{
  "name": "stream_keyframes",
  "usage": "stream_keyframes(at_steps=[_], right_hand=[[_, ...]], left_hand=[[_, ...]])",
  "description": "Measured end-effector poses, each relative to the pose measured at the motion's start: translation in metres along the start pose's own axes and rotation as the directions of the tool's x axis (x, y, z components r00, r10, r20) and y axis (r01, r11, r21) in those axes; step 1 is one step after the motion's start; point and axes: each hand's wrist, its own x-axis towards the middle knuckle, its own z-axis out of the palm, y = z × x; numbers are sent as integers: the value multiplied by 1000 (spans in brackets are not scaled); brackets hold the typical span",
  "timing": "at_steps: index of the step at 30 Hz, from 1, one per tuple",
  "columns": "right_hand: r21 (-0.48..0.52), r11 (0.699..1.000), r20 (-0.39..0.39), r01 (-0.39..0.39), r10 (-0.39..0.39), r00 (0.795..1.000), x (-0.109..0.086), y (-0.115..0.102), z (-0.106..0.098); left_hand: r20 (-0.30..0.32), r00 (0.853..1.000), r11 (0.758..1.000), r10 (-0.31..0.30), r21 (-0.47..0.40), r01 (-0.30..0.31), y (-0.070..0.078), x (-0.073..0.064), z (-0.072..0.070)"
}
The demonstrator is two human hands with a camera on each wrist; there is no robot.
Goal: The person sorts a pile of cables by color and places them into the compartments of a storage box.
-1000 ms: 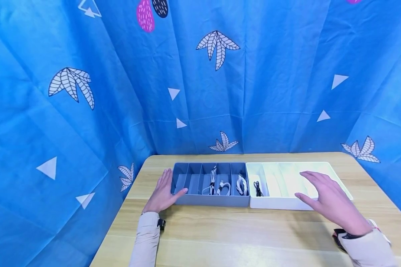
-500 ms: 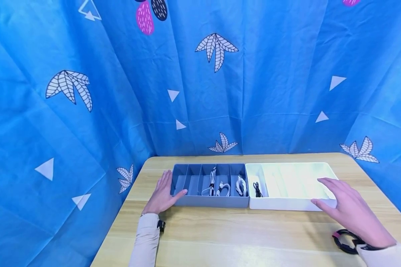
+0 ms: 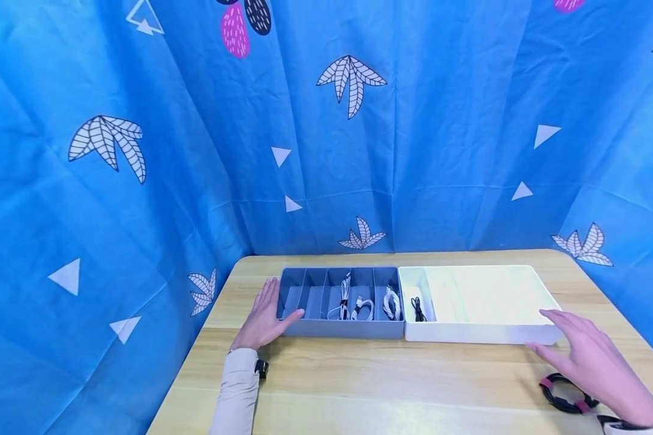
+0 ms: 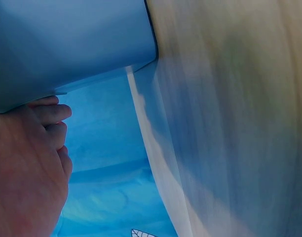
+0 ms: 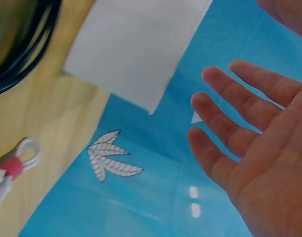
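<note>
My left hand (image 3: 260,317) rests against the left end of a grey-blue divided organizer box (image 3: 343,328), fingers along its side wall and thumb at the front corner. In the left wrist view this box (image 4: 72,44) stands right beside the fingers. White bundled cables lie in it, including a coiled one (image 3: 393,302). My right hand (image 3: 593,362) hovers with spread, relaxed fingers near the front right corner of a white organizer box (image 3: 468,333), holding nothing. A black coiled cable (image 3: 555,405) with pink ties lies on the table, partly behind the right hand.
A black bundled cable (image 3: 417,309) lies in the white box's left compartment. The boxes stand end to end on the wooden table (image 3: 386,386). The right wrist view shows a white cable with a red tie (image 5: 12,168). A blue curtain (image 3: 441,151) hangs behind.
My right hand has moved right and toward the near edge, away from above the white box, uncovering more of the black coiled cable. The left hand stays at the grey-blue box.
</note>
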Motion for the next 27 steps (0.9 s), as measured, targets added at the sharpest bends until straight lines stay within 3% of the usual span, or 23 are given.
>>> stream_keyframes(at_steps=[4,12,18,27], right_hand=[[-16,1000,-9,-10,9,1000,-7,8,4],[-15,997,66,-82,82,994,-17,17,11],[-51,986,156,-159,165,974,-22,23,8],[-71,985,219,-159,171,961,-36,33,15]], left_hand=[[5,1000,1000,-6,-1,6,0,-1,1],[-4,1000,1000,-5,1,5,-1,0,2],[-8,1000,1000,-2,5,2,-2,1,2],[-6,1000,1000,-6,5,6,-3,1,3]])
